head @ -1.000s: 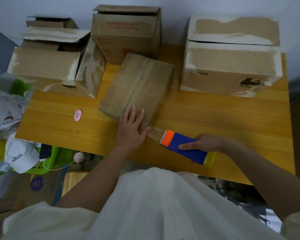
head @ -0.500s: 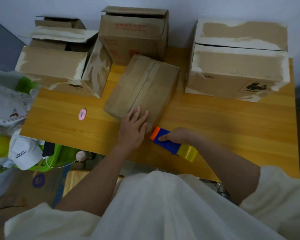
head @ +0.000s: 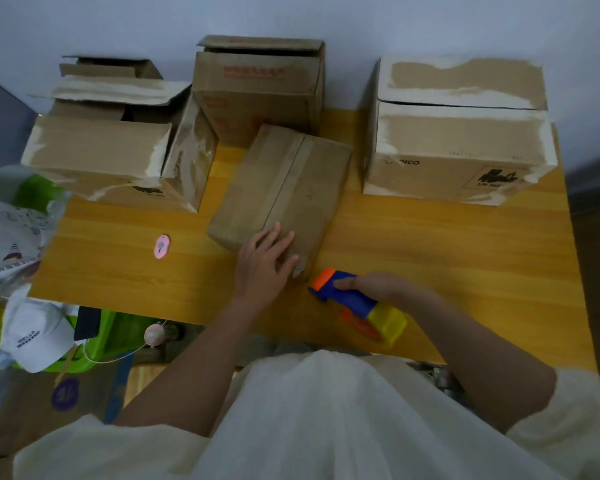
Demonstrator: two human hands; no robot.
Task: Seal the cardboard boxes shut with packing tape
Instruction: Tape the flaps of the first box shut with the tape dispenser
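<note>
A: Where was the box being sealed?
B: Small closed box, mid-table, lying skewed between the bigger cartons. A tape strip ran down its top seam.

A: Hands?
B: Left hand lay flat on the box's near end, fingers straight and spread, pressing, not gripping. Right hand was wrapped round the blue tape dispenser, index finger along its top, orange head just beside the box's near corner. Couldn't tell whether tape joined head and box.

A: How would it handle?
B: My read: light, stiff cardboard, probably slides easily on the smooth wood, so it needed the flat palm to pin it. Press on the flaps near the seam; edges and corners should be the stiffest spots. Dispenser is rigid plastic; hold by the body, away from the cutter end.

A: Others?
B: Left carton stood with flaps open; right carton had its flaps down with a gap along the seam. No fresh tape visible on either.
</note>
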